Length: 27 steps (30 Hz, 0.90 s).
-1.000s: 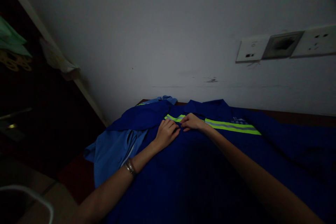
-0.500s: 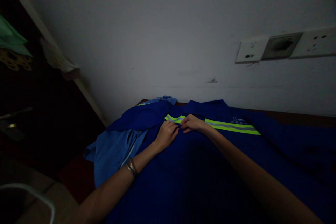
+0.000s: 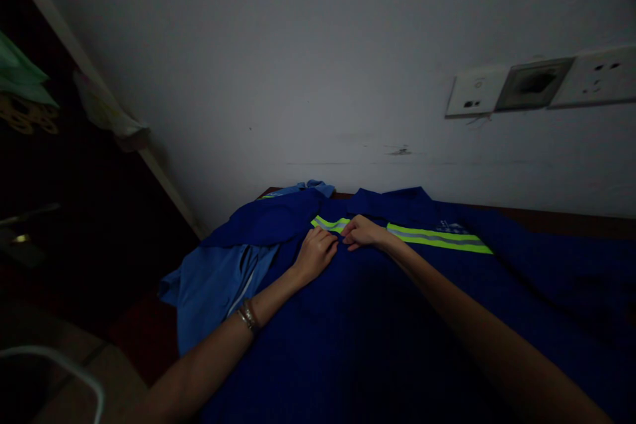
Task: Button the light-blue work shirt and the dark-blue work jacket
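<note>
A dark blue work jacket [image 3: 308, 318] is spread out before me, with a yellow-green reflective strip [image 3: 442, 238] across its chest and pale lettering above the strip. My left hand [image 3: 316, 256], bracelets at its wrist, has its fingers curled onto the cloth just below the left piece of the strip. Close beside it, my right hand [image 3: 365, 233] pinches the jacket's front at the strip's inner end. What lies between the fingertips is too small and dark to make out. A lighter blue garment [image 3: 203, 295] sticks out from under the jacket on the left.
Behind the jacket rises a pale wall [image 3: 298, 79] with a switch [image 3: 476, 93] and a socket plate [image 3: 596, 79] at right. A dark door [image 3: 99, 212] with a handle [image 3: 30, 215] stands left. A white curved bar [image 3: 69, 364] shows lower left.
Both hands stay at the same spot on the jacket, with hardly any visible movement. The view has shifted very slightly.
</note>
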Each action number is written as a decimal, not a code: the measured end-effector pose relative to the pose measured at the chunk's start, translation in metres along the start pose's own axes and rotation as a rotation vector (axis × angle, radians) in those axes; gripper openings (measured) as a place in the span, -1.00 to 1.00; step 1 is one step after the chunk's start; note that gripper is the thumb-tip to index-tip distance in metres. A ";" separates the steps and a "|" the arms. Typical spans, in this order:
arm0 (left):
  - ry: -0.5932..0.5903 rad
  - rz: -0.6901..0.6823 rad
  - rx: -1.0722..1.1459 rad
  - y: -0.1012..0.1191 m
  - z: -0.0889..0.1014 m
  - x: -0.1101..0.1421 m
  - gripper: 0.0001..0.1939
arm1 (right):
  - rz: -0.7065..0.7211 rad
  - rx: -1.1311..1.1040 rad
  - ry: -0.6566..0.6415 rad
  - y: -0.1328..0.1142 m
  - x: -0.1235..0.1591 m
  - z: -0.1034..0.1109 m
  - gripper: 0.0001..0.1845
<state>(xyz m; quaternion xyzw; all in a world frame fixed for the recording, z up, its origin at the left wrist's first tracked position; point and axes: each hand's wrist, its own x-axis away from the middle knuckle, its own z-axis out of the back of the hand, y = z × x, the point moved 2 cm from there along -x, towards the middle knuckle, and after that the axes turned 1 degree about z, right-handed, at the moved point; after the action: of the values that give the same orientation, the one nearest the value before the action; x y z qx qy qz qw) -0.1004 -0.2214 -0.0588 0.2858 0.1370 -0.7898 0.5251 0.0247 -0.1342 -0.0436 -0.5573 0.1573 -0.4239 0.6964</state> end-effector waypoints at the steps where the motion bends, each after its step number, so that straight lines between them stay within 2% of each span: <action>1: -0.003 -0.001 0.003 0.000 0.000 0.000 -0.82 | -0.001 0.009 0.001 -0.001 0.001 0.000 -0.88; 17: 0.062 0.073 0.175 -0.003 -0.002 0.000 -0.87 | 0.040 0.113 -0.017 0.002 -0.004 0.002 -0.88; 27: 0.009 0.024 0.239 0.000 -0.001 -0.001 -0.85 | 0.003 0.113 0.014 -0.005 0.001 0.000 -0.88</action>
<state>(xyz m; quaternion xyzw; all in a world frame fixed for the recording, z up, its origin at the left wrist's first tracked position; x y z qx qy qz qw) -0.1001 -0.2201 -0.0593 0.3516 0.0407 -0.7928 0.4961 0.0231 -0.1350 -0.0393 -0.5138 0.1387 -0.4351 0.7262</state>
